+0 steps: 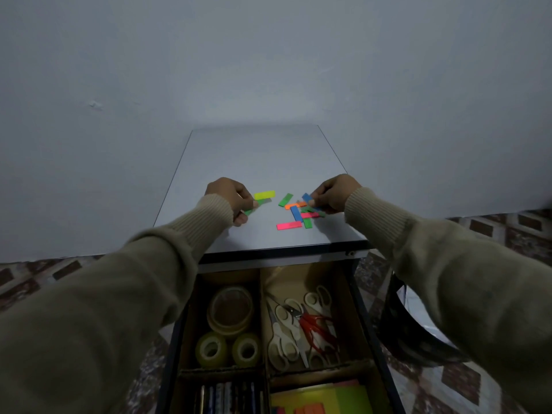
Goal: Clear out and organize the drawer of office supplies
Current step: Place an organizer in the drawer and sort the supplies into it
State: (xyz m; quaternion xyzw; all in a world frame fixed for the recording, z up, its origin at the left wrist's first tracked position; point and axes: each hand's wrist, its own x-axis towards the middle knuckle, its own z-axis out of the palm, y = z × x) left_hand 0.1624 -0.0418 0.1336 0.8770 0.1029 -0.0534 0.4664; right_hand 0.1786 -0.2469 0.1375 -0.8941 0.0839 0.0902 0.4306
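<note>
Nearest you, the open drawer (363, 309) below the tabletop's front edge held pens (230, 397) and sticky note pads (325, 398) in its near compartments, with tape rolls (230, 312) and scissors (294, 327) in the two beyond. On the tabletop (257, 156) your left hand (231, 201) pinched a green tab (250, 210) whose long axis ran toward the right and slightly away, just beside a yellow tab (264, 194) lying left to right. Your right hand (336, 194) pinched a blue tab (307, 198) at the far right of the scattered pile (298, 213), where tabs pointed every way and a pink tab (289, 225) lay crosswise nearest the drawer.
</note>
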